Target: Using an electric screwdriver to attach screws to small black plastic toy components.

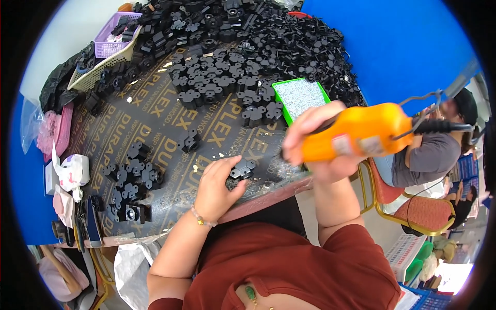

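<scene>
My left hand lies at the table's front edge, thumb and fingers curved around a small black plastic part with hexagonal facets, which sits on the table. In my right hand is an orange electric screwdriver, held in the air right of that part and slightly blurred. Its cord runs off to the right. The screwdriver's tip end is hard to make out. Just beyond my right hand stands a green tray full of tiny silvery pieces, probably screws.
Many similar black parts stand mid-table, with a big heap behind. A smaller cluster and a tissue pack lie left. Baskets stand far left. A seated person and red chairs are at right.
</scene>
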`<action>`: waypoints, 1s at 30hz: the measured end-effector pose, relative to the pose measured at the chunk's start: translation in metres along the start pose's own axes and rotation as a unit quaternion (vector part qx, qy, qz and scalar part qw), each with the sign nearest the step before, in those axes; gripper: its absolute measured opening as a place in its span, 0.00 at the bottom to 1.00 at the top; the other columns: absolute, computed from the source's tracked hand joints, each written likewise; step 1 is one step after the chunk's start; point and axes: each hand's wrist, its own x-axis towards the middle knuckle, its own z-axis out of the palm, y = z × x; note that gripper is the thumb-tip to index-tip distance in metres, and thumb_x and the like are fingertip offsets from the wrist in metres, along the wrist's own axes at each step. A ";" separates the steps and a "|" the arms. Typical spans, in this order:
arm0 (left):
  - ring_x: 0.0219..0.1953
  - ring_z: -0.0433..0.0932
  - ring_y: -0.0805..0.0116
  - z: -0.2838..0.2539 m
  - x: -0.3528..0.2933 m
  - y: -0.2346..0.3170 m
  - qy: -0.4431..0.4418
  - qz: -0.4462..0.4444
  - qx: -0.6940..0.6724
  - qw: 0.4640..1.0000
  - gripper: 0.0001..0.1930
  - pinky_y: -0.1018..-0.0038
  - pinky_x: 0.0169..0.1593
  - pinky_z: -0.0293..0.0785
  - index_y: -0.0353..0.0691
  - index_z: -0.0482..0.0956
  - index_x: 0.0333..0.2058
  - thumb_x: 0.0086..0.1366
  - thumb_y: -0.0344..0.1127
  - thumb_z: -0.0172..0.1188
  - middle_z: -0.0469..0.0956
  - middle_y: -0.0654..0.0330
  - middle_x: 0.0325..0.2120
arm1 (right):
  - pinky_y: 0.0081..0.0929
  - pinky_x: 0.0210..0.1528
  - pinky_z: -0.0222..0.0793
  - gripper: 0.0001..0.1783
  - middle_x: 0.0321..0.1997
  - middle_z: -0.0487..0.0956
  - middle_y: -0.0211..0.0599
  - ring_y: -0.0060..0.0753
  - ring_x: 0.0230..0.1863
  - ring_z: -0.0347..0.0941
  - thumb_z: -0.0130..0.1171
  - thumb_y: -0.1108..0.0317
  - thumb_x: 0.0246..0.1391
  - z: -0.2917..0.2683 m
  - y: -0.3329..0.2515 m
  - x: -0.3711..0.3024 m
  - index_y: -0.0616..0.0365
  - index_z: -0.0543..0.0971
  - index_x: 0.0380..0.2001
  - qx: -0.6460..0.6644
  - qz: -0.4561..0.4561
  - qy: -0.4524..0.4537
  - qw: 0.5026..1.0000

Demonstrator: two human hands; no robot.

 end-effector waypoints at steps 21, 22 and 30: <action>0.46 0.74 0.51 0.002 0.004 0.003 0.000 0.016 0.046 0.999 0.28 0.62 0.52 0.69 0.38 0.75 0.49 0.46 0.30 0.69 0.77 0.52 0.42 | 0.19 0.26 0.70 0.28 0.29 0.78 0.40 0.24 0.20 0.73 0.66 0.47 0.52 -0.111 -0.014 -0.047 0.60 0.71 0.42 -0.255 -0.092 0.215 0.938; 0.46 0.74 0.51 0.002 0.004 0.003 -0.001 0.016 0.046 0.999 0.28 0.62 0.52 0.69 0.38 0.75 0.49 0.46 0.30 0.69 0.77 0.52 0.42 | 0.19 0.26 0.70 0.28 0.29 0.78 0.40 0.24 0.20 0.73 0.66 0.47 0.52 -0.110 -0.016 -0.047 0.60 0.71 0.42 -0.255 -0.091 0.215 0.938; 0.46 0.75 0.50 0.002 0.001 0.002 -0.002 -0.038 0.004 0.999 0.26 0.62 0.53 0.69 0.37 0.75 0.47 0.47 0.31 0.69 0.78 0.52 0.41 | 0.22 0.20 0.69 0.42 0.31 0.75 0.45 0.27 0.19 0.71 0.57 0.28 0.48 -0.054 -0.037 -0.029 0.60 0.68 0.42 -0.185 -0.139 0.117 0.966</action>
